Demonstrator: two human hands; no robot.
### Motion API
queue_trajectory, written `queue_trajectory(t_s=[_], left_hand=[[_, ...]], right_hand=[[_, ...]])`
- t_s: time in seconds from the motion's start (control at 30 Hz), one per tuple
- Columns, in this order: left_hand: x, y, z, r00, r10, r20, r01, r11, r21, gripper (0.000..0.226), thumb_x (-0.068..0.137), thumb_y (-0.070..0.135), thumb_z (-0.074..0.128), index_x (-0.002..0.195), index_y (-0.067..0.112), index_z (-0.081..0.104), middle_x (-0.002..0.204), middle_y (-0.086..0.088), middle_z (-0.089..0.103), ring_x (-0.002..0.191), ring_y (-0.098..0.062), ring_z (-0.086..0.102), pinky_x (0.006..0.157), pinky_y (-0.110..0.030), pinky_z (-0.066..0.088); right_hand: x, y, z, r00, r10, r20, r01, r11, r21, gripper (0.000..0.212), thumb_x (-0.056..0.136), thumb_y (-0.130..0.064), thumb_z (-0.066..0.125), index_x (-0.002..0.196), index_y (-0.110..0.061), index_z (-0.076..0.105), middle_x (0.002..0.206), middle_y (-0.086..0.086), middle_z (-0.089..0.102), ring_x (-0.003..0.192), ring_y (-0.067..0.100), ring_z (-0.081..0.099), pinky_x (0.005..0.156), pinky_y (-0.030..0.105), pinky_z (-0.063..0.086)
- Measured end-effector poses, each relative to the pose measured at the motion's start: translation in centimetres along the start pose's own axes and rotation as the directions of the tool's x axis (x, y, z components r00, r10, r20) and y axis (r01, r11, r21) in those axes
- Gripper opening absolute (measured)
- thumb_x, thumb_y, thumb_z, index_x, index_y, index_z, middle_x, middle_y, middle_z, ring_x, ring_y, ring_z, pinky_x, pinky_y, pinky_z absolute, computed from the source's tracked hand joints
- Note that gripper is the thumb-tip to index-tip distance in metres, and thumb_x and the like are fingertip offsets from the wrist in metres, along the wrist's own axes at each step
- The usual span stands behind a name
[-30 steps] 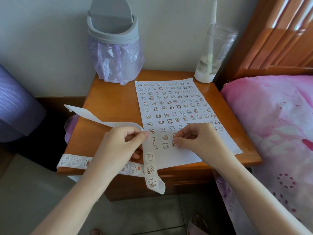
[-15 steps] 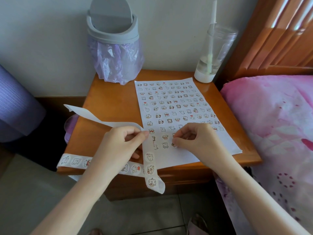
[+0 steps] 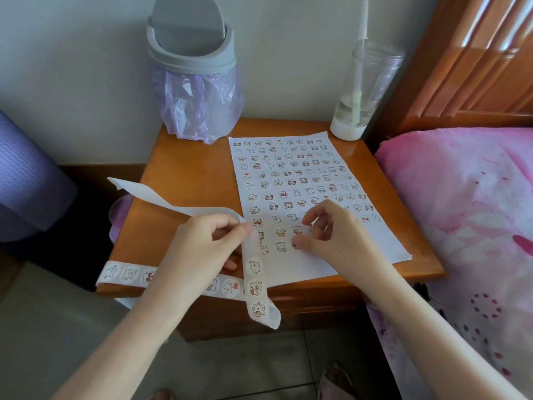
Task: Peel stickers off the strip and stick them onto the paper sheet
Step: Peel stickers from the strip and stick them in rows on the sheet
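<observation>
A white paper sheet (image 3: 383, 243) lies on the wooden nightstand (image 3: 187, 174), carrying several rows of small cartoon stickers. My left hand (image 3: 202, 249) pinches the sticker strip (image 3: 255, 287) at the sheet's left edge. The strip's peeled end trails up and left, and its sticker-bearing part hangs over the nightstand's front edge. My right hand (image 3: 337, 238) hovers low over the near rows. Its thumb tip presses a newly placed sticker (image 3: 296, 245) onto the paper, while the other fingers curl loosely above, off the sheet.
A grey swing-lid bin (image 3: 193, 62) with a purple bag stands at the back left of the nightstand. At the back right is a clear bottle (image 3: 363, 90) with a straw. A bed with a pink cover (image 3: 476, 220) is to the right, a purple roll (image 3: 26, 174) to the left.
My right index finger has lifted off the sticker it was pressing with the thumb; the thumb stays on it. My left hand and the strip have not moved.
</observation>
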State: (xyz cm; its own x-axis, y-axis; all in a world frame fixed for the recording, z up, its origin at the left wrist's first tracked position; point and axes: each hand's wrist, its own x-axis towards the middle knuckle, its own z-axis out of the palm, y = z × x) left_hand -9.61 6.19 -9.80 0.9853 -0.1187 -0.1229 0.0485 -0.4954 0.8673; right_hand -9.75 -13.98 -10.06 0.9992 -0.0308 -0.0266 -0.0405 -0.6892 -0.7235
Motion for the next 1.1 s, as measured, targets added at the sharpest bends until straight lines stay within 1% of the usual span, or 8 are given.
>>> queue_trajectory(t_s=[0.13, 0.27, 0.63, 0.73, 0.8, 0.93, 1.03, 1.1], left_hand=[[-0.1, 0.1, 0.0, 1.0, 0.005, -0.006, -0.005, 1.0, -0.007, 0.018, 0.089, 0.035, 0.056, 0.083, 0.024, 0.069, 0.079, 0.016, 0.071, 0.059, -0.005, 0.067, 0.046, -0.007, 0.047], [-0.1, 0.1, 0.0, 1.0, 0.003, -0.001, -0.003, 1.0, 0.008, 0.018, 0.089, 0.036, 0.055, 0.084, 0.026, 0.069, 0.08, 0.017, 0.071, 0.06, -0.005, 0.067, 0.047, -0.009, 0.048], [-0.2, 0.2, 0.0, 1.0, -0.002, 0.002, 0.002, 1.0, 0.012, 0.018, 0.089, 0.036, 0.056, 0.082, 0.026, 0.069, 0.078, 0.017, 0.071, 0.059, -0.006, 0.068, 0.049, -0.011, 0.05], [-0.3, 0.4, -0.4, 1.0, 0.001, 0.012, 0.0, 1.0, -0.025, 0.018, 0.089, 0.036, 0.056, 0.082, 0.027, 0.07, 0.075, 0.014, 0.072, 0.06, -0.01, 0.069, 0.058, -0.024, 0.056], [-0.5, 0.7, -0.9, 1.0, 0.011, 0.003, -0.01, 0.994, -0.108, 0.017, 0.089, 0.033, 0.057, 0.083, 0.025, 0.071, 0.076, 0.012, 0.074, 0.062, -0.013, 0.07, 0.061, -0.031, 0.058], [-1.0, 1.7, -1.5, 0.998, 0.033, -0.049, -0.046, 0.951, -0.306, 0.014, 0.089, 0.024, 0.058, 0.084, 0.02, 0.07, 0.073, 0.006, 0.073, 0.063, -0.01, 0.07, 0.051, -0.021, 0.057], [-1.3, 1.8, -1.2, 0.993, 0.08, -0.081, -0.099, 0.958, -0.268, 0.016, 0.088, 0.027, 0.057, 0.086, 0.017, 0.071, 0.073, 0.002, 0.074, 0.064, -0.015, 0.071, 0.058, -0.033, 0.06], [-1.4, 1.8, -1.0, 0.99, 0.103, -0.1, -0.124, 0.964, -0.236, 0.019, 0.088, 0.029, 0.057, 0.086, 0.015, 0.07, 0.074, 0.0, 0.074, 0.064, -0.017, 0.072, 0.062, -0.041, 0.06]], right_hand=[[0.2, 0.3, -0.2, 1.0, 0.001, 0.012, -0.001, 1.0, 0.023, 0.018, 0.082, -0.025, 0.07, 0.09, -0.022, 0.055, 0.064, -0.005, 0.047, 0.053, 0.007, 0.039, 0.053, 0.018, 0.032], [0.2, 0.1, -0.5, 0.998, 0.027, 0.065, -0.033, 0.996, 0.085, 0.03, 0.071, -0.033, 0.079, 0.087, -0.023, 0.056, 0.072, -0.003, 0.054, 0.061, 0.009, 0.046, 0.059, 0.025, 0.039], [0.0, 0.2, -0.3, 0.999, -0.003, 0.053, 0.002, 1.0, 0.026, 0.024, 0.077, -0.028, 0.075, 0.089, -0.021, 0.056, 0.069, -0.006, 0.051, 0.057, 0.006, 0.042, 0.056, 0.019, 0.035], [-0.1, 0.1, -0.1, 0.999, -0.043, 0.006, 0.043, 0.998, -0.04, 0.011, 0.085, -0.028, 0.066, 0.089, -0.024, 0.056, 0.072, -0.01, 0.052, 0.052, 0.003, 0.041, 0.05, 0.014, 0.033], [-0.3, -0.5, -0.2, 0.998, -0.058, -0.031, 0.059, 0.997, 0.042, 0.008, 0.088, -0.031, 0.06, 0.09, -0.023, 0.059, 0.076, -0.01, 0.059, 0.052, 0.002, 0.045, 0.05, 0.012, 0.036], [-1.6, -2.9, -0.1, 0.984, -0.176, 0.005, 0.165, 0.931, 0.326, 0.024, 0.083, -0.042, 0.052, 0.091, -0.021, 0.061, 0.08, -0.006, 0.069, 0.066, 0.004, 0.063, 0.054, 0.013, 0.047], [-2.9, -4.0, 0.4, 0.968, -0.244, 0.064, 0.198, 0.892, 0.407, 0.025, 0.075, -0.042, 0.063, 0.091, -0.022, 0.062, 0.084, -0.005, 0.071, 0.075, 0.013, 0.068, 0.063, 0.026, 0.056], [-3.3, -4.3, 0.6, 0.966, -0.247, 0.071, 0.189, 0.868, 0.459, 0.021, 0.074, -0.035, 0.069, 0.09, -0.022, 0.064, 0.085, -0.004, 0.072, 0.075, 0.014, 0.069, 0.062, 0.026, 0.056]])
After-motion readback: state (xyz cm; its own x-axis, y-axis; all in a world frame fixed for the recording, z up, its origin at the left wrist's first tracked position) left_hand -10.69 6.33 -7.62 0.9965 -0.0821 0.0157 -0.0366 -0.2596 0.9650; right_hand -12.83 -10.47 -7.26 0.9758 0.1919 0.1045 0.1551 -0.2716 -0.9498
